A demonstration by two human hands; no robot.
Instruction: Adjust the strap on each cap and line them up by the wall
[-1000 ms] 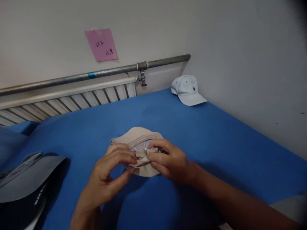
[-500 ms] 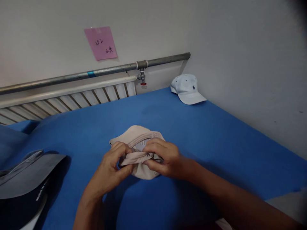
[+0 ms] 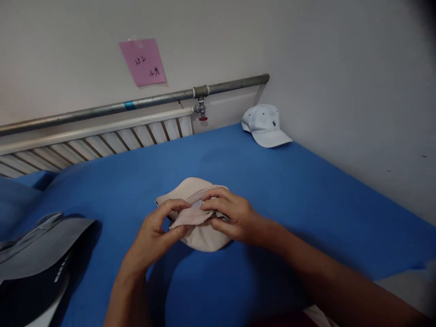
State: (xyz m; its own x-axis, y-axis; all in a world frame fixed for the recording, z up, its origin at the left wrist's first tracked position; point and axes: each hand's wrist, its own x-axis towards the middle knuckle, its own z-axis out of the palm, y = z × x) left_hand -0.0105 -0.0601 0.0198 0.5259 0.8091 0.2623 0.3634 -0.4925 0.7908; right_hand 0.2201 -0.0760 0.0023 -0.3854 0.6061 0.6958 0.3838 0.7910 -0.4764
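A beige baseball cap lies upside down on the blue-covered surface, its brim pointing to the back left. Its inner sweatband shows in the opening. My left hand pinches the left part of the cap's back strap between thumb and fingers. On the other side, my right hand grips the strap's right part, near a small dark fastener that its fingers partly cover. The strap is folded or bunched between the two hands.
A light blue cap sits at the back by the right wall. Grey and dark caps are stacked at the left. Behind the blue surface run a white radiator, a metal pipe and a red-handled valve.
The strap has turned between my hands, so a wider face of it shows and the fastener is less visible. My right hand has shifted slightly upward.
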